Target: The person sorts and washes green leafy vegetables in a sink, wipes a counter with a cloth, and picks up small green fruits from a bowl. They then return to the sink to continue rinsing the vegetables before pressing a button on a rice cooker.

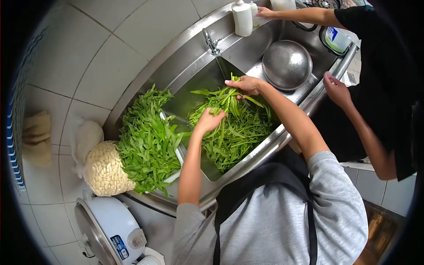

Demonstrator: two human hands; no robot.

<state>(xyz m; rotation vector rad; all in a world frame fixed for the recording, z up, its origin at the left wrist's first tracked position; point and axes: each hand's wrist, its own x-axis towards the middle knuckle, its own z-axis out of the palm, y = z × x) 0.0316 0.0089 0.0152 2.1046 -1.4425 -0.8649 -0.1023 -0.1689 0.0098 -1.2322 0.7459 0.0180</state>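
Observation:
My left hand (210, 121) is closed around the lower ends of a bunch of water spinach (229, 100). Higher up, my right hand (245, 85) grips the same bunch by its stems, thumb toward the tap. Beneath both hands, a large heap of loose water spinach (236, 141) fills much of the sink basin (196, 78). To the left, another pile of leafy greens (145, 137) lies over a white tray (178, 154), whose edge shows only in part.
A woven basket (106, 170) and a rice cooker (108, 225) are at the left. The tap (211, 42) and a white bottle (242, 18) stand along the back. An upturned metal bowl (287, 65) lies at right, near a co-worker's hand (337, 90).

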